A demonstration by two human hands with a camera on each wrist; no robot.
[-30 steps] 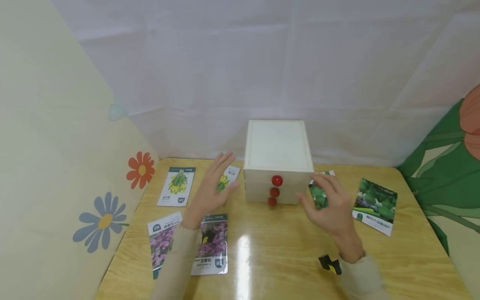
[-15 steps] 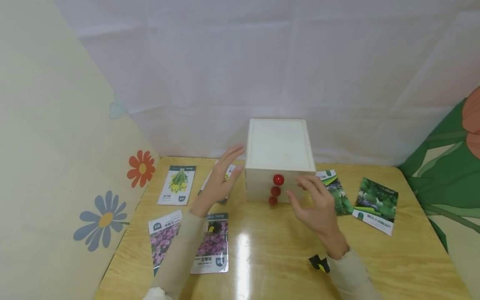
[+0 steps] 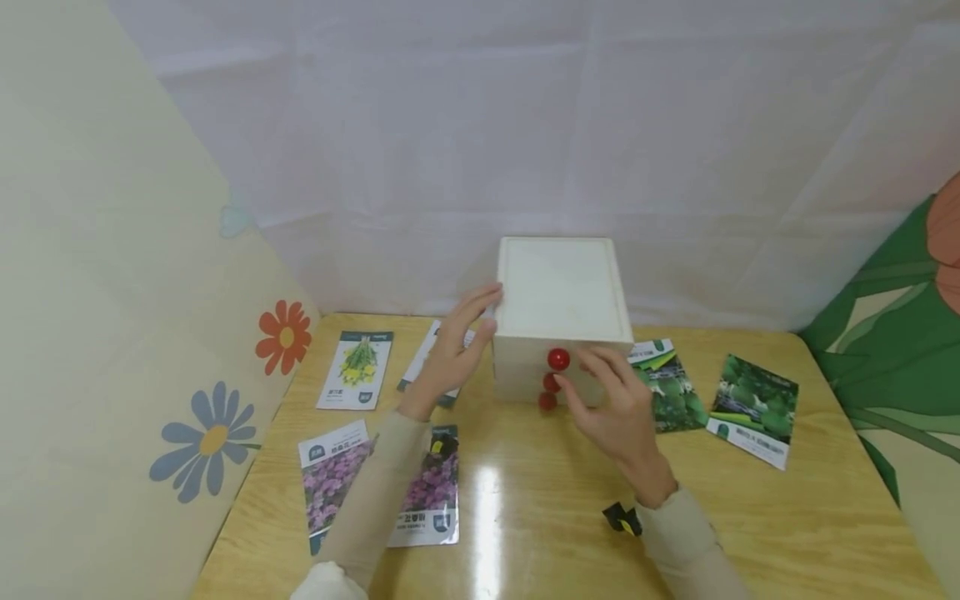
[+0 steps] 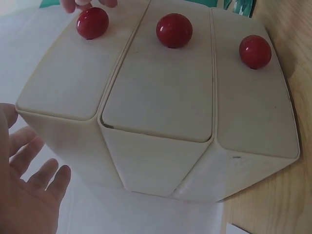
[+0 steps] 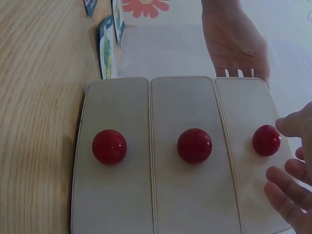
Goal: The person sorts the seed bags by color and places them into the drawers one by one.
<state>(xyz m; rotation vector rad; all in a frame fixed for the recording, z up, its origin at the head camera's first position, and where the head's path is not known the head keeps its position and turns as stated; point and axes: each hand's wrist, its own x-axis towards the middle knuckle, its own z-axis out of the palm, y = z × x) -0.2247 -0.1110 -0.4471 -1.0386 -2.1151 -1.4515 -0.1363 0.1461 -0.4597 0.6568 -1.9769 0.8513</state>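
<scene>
A small white cabinet with three stacked drawers stands at the back of the table, each drawer front bearing a round red knob. My left hand is at the cabinet's left side, fingers extended and fingertips right at its upper edge. In front of the drawers is my right hand, thumb and fingers spread around the top knob. The right wrist view puts the thumb tip right at this knob, with the other fingers a little off it. The middle knob and bottom knob show beside it.
Seed packets lie on both sides: a yellow-flowered one and purple-flowered ones at left, green-leaved ones at right. A black-and-yellow piece shows by the right sleeve. A white cloth hangs behind the wooden table.
My right hand has moved left from the cabinet's right side to the top knob. My left hand has moved right, up to the cabinet's left side.
</scene>
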